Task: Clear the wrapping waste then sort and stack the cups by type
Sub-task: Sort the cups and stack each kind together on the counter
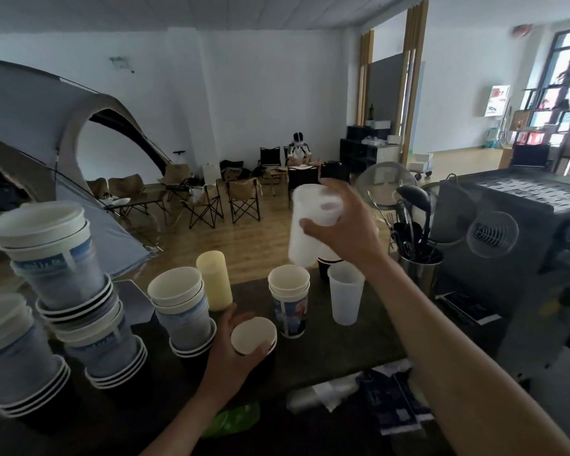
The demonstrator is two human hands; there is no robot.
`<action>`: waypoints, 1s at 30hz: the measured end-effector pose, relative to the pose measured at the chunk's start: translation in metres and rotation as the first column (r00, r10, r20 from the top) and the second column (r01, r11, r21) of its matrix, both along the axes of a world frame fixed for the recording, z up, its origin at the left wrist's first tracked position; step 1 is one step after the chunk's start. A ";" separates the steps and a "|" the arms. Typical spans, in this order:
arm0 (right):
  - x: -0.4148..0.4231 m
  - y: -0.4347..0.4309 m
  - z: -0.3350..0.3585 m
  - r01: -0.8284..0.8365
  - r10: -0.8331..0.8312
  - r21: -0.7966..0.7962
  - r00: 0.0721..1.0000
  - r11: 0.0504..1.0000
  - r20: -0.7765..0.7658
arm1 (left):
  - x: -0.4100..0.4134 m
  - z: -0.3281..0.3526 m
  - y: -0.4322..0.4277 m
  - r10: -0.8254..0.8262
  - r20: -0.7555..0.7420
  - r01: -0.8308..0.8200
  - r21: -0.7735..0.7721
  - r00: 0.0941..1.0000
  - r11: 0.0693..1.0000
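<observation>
Counter: dark top.
Mixed paper-cup stacks: left end, unsorted, judged to be awaiting separation.
Frosted plastic cups: nested, gripped by right hand, raised over the far edge above lone frosted cup, probably their stack base.
Black paper cup: left hand curled round it, mid-counter.
Plastic wrapping: near edge, uncleared.

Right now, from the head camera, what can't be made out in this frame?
Head view:
1. Translucent white plastic cups in the right hand: motion blur, count unclear.
2. Dark cup behind them: mostly covered by those cups and the wrist.
3. Blue-printed paper cup stacks at left: print blurred, unreadable.
4. Green plastic item at near edge: left forearm covers part; identity unclear.
</observation>
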State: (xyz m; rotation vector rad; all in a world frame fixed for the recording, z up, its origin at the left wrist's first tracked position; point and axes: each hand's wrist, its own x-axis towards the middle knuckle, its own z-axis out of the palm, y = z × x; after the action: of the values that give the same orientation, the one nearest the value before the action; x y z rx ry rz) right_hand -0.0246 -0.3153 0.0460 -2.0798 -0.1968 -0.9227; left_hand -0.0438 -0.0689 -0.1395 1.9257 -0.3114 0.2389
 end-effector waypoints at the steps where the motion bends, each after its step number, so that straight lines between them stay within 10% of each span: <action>1: 0.003 -0.017 0.001 0.062 -0.062 -0.025 0.998 0.998 -0.011 | 0.000 -0.001 0.000 -0.005 0.009 0.005 0.019 1.000 1.000; 13: 0.018 -0.060 -0.116 0.062 -0.249 -0.377 0.846 0.924 -0.471 | -0.002 -0.003 -0.001 -0.030 0.020 0.029 0.040 0.999 0.999; 19: 0.011 -0.062 -0.120 0.065 -0.256 -0.431 0.878 0.900 -0.403 | -0.003 -0.004 0.004 -0.059 0.003 0.058 0.099 0.998 0.993; 25: -0.031 -0.012 -0.099 0.132 -0.103 -0.215 0.984 0.968 0.143 | -0.004 -0.007 0.008 -0.105 0.115 0.069 0.280 0.988 0.958; 30: -0.055 0.031 -0.129 -0.119 0.082 -0.384 0.990 0.916 -0.110 | -0.003 -0.010 0.003 -0.018 0.144 -0.022 0.267 0.989 0.963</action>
State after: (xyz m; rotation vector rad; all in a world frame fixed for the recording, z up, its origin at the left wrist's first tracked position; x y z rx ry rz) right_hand -0.0798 -0.2846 -0.0829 -2.4460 -0.4677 -0.7678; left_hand -0.0469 -0.0654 -0.1497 2.1805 -0.4582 0.3546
